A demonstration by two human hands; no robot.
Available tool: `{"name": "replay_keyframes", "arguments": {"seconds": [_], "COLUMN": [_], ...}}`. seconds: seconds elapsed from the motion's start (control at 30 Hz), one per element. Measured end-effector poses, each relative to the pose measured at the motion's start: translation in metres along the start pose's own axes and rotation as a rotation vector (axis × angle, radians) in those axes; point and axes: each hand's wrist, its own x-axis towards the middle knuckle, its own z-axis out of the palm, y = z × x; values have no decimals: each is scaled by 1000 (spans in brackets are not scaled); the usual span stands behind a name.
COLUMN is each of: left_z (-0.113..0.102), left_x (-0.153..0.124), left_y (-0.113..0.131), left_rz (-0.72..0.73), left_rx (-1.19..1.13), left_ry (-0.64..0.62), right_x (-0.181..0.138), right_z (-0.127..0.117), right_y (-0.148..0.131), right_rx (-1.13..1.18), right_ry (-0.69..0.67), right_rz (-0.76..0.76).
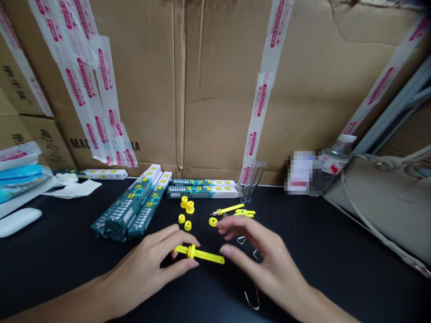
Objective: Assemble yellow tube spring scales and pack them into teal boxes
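Note:
My left hand (151, 264) pinches a yellow plastic rod (202, 254) with a yellow ring slid onto it, held just above the black table (336, 251). My right hand (262, 255) hovers beside the rod's right end, fingers spread and empty, thumb close to the rod tip. Behind the hands lie several small yellow caps (187, 207), a yellow ring (213, 221) and another yellow rod with a metal tip (229, 209). Thin wire hooks (252, 300) lie under and near my right hand.
Long dark green boxes (131, 208) lie left of centre, more of them (202, 188) sit against the cardboard wall (215, 89). Clear tubes (252, 179) lean at the back. A water bottle (333, 163) and grey bag (387, 202) are at right, a white case (18, 220) at left.

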Motion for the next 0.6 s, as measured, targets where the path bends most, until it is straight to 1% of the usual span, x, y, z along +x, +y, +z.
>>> {"name": "replay_keyframes", "arguments": {"seconds": [0.1,0.17,0.2,0.33,0.5,0.6], "left_z": [1,2,2,3,1,0], "left_x": [1,1,0,-2,0,1], "left_y": [0,2,2,2,1,1], "left_rz": [-35,-51,-59,-88,-76,-94], "left_rx": [-10,-15,-13,16,48,34], "left_ry": [17,36,50,88,57,34], "right_x": [10,15,17,20,19,18], "right_z": [-19,-28,-31,-36,-39,-42], "right_y": [11,20,25,36,47,55], "right_rx": [-214,-344,-396,-476,-545,-593], "right_ry": [147,200,206,185,124,82], "right_rz": [32,34,36,34,34,15]}}
